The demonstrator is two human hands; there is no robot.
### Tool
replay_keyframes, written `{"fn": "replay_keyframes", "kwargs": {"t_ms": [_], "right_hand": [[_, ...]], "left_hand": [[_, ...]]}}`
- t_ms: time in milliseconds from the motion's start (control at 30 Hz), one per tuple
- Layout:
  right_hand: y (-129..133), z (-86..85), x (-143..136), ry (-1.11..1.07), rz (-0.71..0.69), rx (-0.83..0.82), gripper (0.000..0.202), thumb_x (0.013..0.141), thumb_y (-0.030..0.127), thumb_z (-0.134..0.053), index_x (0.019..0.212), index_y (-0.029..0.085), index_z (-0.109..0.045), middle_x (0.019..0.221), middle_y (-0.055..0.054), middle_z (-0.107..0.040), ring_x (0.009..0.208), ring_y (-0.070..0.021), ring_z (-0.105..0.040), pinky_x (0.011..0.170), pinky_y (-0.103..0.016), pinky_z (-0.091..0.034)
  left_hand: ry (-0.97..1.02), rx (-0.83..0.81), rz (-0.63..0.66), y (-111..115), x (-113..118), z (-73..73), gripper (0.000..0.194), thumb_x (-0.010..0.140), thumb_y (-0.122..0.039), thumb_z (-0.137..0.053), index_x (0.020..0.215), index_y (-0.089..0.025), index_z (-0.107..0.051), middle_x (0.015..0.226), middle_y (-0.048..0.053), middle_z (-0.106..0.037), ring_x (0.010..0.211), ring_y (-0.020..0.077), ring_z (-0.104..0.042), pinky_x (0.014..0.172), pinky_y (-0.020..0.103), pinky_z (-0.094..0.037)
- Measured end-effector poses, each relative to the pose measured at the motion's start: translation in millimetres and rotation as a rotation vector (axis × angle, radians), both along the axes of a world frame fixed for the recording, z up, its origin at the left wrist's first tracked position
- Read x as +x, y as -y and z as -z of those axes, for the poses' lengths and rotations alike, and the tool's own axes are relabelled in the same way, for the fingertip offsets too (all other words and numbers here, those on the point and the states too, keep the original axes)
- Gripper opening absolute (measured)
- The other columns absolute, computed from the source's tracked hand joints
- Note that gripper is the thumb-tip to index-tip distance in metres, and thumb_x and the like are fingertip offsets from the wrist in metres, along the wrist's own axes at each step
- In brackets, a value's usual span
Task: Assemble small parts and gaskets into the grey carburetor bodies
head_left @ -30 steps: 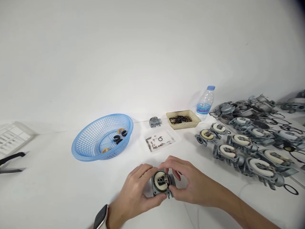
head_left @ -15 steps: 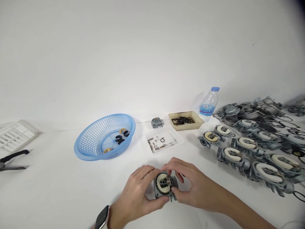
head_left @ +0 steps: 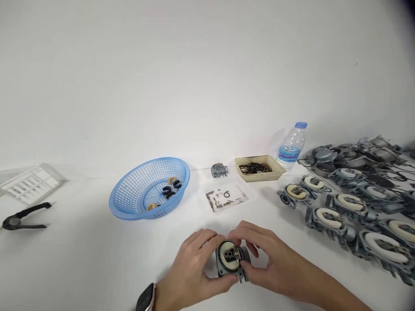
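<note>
A grey metal carburetor [head_left: 221,271] with a cream C-shaped float [head_left: 225,255] rests on the white table with its open side up. My left hand [head_left: 197,263] grips it from the left, thumb along the near edge and fingers at the far edge. From the right, my right hand [head_left: 270,261] closes on it, the thumb at the float's hinge side and the index finger at the far rim. Whether a small part sits under that thumb, I cannot make out. Beyond the hands lies a white tray [head_left: 241,188] of small metal parts and a black ring.
A blue basket [head_left: 117,207] with black and tan floats stands left. Black pliers [head_left: 19,222] and a white divided tray [head_left: 35,185] lie farther left. Behind are a small carburetor [head_left: 219,170], a bin [head_left: 262,176] of black rings and a water bottle [head_left: 290,151]. Several carburetors [head_left: 329,222] crowd the right.
The view has turned a little, so everything appears shifted right and slightly lower. Both hands keep nearly the same hold on the carburetor.
</note>
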State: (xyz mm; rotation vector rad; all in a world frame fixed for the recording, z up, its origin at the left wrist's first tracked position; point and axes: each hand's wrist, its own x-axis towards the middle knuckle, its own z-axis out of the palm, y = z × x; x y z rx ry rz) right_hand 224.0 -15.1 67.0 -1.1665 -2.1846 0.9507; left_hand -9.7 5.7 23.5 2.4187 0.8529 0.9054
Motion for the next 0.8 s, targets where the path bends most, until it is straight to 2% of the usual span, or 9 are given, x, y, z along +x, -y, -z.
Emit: {"fn": "replay_keyframes", "kwargs": {"t_ms": [200, 533, 800], "right_hand": [[-0.4, 0.6, -1.4, -0.005, -0.007, 0.028, 0.042, 0.081, 0.004, -0.057, 0.113, 0.030, -0.063, 0.097, 0.001, -0.062, 0.078, -0.0147, -0.052, 0.072, -0.027, -0.047], [-1.0, -7.5, 0.2, 0.026, -0.032, -0.008, 0.043, 0.084, 0.008, -0.058, 0.120, 0.031, -0.061, 0.100, 0.000, -0.063, 0.080, -0.0153, -0.054, 0.074, -0.028, -0.048], [0.6, -0.2, -0.9, 0.002, -0.005, 0.025, 0.046, 0.082, 0.004, -0.057, 0.118, 0.031, -0.062, 0.099, 0.001, -0.063, 0.078, -0.0146, -0.053, 0.074, -0.027, -0.049]], "left_hand": [[0.008, 0.020, -0.033, 0.2, 1.8, 2.0, 0.055, 0.075, -0.034, -0.083, 0.125, -0.025, -0.062, 0.107, 0.007, -0.069, 0.092, 0.0268, -0.067, 0.081, 0.042, -0.059], [0.012, 0.024, -0.048, -0.3, 3.4, 2.0, 0.059, 0.069, -0.032, -0.085, 0.124, -0.025, -0.064, 0.103, 0.006, -0.069, 0.088, 0.0259, -0.067, 0.080, 0.042, -0.059], [0.037, 0.048, -0.054, -0.7, 5.5, 3.5, 0.058, 0.066, -0.030, -0.085, 0.120, -0.023, -0.064, 0.100, 0.006, -0.070, 0.086, 0.0258, -0.067, 0.078, 0.042, -0.058]]}}
